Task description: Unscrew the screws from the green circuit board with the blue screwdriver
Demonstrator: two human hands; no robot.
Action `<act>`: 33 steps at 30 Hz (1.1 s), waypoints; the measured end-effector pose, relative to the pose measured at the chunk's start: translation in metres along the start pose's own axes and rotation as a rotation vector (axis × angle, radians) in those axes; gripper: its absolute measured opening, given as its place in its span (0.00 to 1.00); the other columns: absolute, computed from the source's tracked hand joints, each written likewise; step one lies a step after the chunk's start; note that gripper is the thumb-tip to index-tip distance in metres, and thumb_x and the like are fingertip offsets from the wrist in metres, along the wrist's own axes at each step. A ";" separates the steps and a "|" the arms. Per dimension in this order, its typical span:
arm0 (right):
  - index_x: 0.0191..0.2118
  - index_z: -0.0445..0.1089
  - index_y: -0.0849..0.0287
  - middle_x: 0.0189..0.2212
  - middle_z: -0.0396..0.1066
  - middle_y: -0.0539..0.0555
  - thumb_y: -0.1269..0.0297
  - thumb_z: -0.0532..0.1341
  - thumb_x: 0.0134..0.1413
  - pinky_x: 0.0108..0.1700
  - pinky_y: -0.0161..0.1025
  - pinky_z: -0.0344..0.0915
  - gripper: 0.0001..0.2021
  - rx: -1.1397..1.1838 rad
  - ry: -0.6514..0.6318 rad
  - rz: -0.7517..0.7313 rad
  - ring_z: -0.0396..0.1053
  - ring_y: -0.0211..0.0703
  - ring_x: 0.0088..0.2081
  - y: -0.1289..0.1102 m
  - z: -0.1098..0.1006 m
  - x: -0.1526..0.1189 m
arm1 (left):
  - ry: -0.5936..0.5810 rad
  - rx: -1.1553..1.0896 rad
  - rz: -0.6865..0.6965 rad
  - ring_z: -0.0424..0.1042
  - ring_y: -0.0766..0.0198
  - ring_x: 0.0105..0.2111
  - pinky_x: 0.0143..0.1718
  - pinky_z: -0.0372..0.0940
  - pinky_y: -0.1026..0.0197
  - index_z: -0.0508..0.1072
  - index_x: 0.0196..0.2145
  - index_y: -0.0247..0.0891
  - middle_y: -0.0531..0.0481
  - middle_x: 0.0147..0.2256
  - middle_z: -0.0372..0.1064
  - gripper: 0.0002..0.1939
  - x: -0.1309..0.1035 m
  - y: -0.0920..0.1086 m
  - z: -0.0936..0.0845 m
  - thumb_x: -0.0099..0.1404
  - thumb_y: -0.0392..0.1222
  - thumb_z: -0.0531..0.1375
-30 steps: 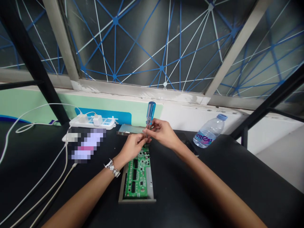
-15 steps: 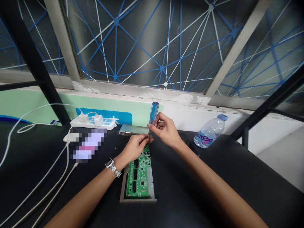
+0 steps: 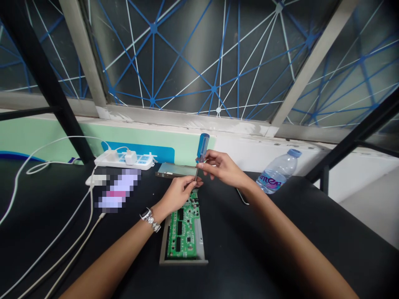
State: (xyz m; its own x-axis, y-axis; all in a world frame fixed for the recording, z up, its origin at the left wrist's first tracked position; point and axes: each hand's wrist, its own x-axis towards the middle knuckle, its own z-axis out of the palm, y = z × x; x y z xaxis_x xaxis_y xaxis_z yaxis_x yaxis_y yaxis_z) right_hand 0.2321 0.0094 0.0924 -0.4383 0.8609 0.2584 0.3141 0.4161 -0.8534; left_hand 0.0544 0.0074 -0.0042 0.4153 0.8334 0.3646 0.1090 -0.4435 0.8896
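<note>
A screwdriver (image 3: 203,145) with a clear blue handle stands nearly upright over the far end of a green circuit board (image 3: 193,226). The fingers of my right hand (image 3: 223,168) are closed around the lower part of its handle. My left hand (image 3: 178,194) pinches the metal shaft lower down, just above the board's far end, and hides the tip. The board lies in a shallow grey metal casing (image 3: 202,243) on the black table. A watch and bracelet (image 3: 150,219) are on my left wrist.
A flat metal cover (image 3: 170,169) lies behind my left hand. On the left are a white power strip (image 3: 124,160), white cables (image 3: 91,207) and a blurred-out device (image 3: 118,191). A water bottle (image 3: 276,172) leans at the right, with a dark phone-like object (image 3: 243,197) partly behind my right forearm.
My right hand has shifted slightly right and its fingers have straightened somewhat on the screwdriver handle. My left hand keeps its pinch on the shaft. The whole view has moved slightly.
</note>
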 end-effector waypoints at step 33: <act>0.38 0.55 0.54 0.27 0.73 0.48 0.55 0.62 0.59 0.24 0.33 0.64 0.14 0.132 0.418 -0.196 0.70 0.35 0.21 -0.008 0.019 -0.009 | 0.150 0.932 -0.271 0.74 0.52 0.34 0.35 0.66 0.55 0.63 0.45 0.39 0.44 0.36 0.70 0.15 -0.064 0.038 -0.029 0.66 0.50 0.54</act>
State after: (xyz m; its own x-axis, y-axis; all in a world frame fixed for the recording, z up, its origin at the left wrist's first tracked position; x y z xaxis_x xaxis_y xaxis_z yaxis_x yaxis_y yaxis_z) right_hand 0.2168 -0.0073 0.0885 -0.0939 0.8255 0.5566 0.1377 0.5645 -0.8139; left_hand 0.0061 -0.0534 0.0141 0.1591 0.9499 0.2691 0.8796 -0.2602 0.3982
